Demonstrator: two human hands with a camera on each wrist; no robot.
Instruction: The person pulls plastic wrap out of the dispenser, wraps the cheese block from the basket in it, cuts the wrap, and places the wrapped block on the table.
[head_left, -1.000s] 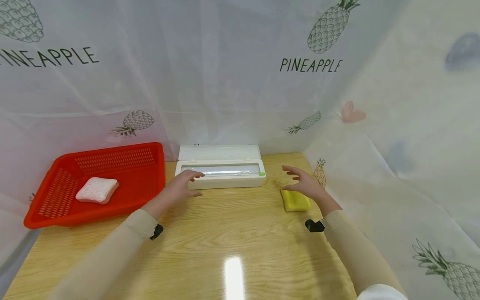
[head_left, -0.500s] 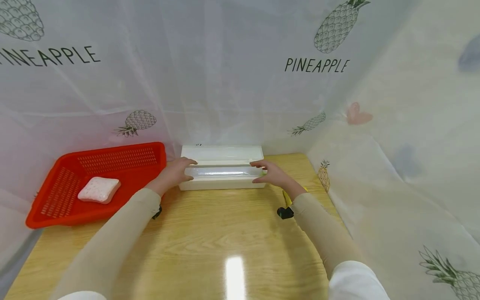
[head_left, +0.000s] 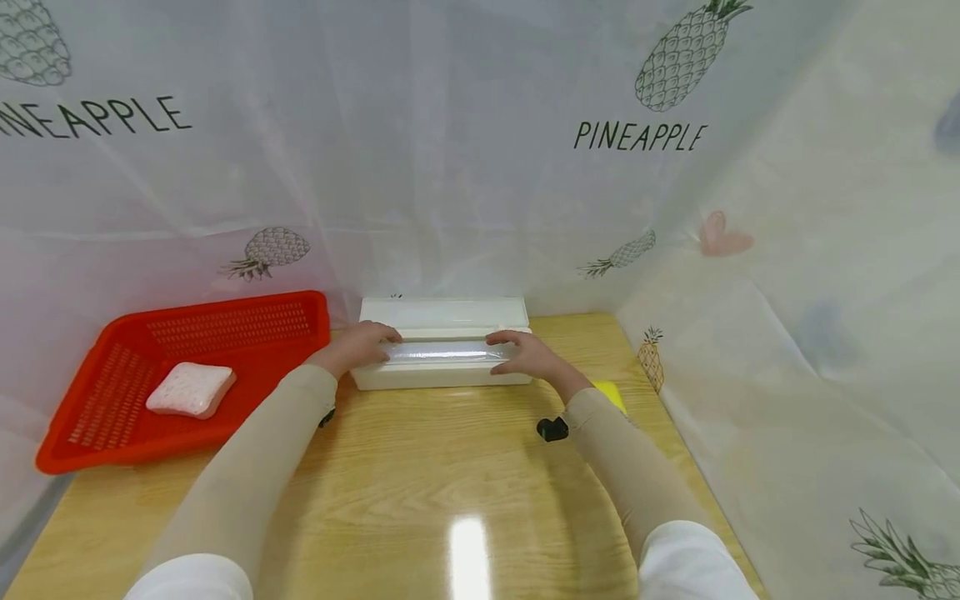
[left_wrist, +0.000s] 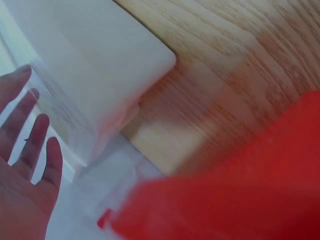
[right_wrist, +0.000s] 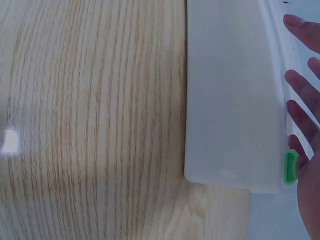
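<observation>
A long white cling film box (head_left: 442, 378) stands at the back of the table with its lid (head_left: 444, 312) raised behind it. A clear, shiny roll of cling film (head_left: 444, 352) lies inside. My left hand (head_left: 357, 345) is at the box's left end, its fingertips over the roll. At the right end is my right hand (head_left: 536, 357), fingers spread above the opening and thumb toward the front. Neither hand is plainly gripping; contact with the film is hard to tell. A green slider (right_wrist: 291, 167) shows beside the right fingers in the right wrist view.
To the left stands a red plastic basket (head_left: 105, 333) holding a pale pink sponge (head_left: 191, 389). A yellow sponge (head_left: 612, 394) is partly hidden behind my right forearm. The wooden table (head_left: 420, 467) meets a pineapple-print curtain (head_left: 442, 167) at the back and right.
My right hand has come left from above the yellow sponge to the box's right end. The left hand has moved onto the left end. Both hands have edged inward over the roll.
</observation>
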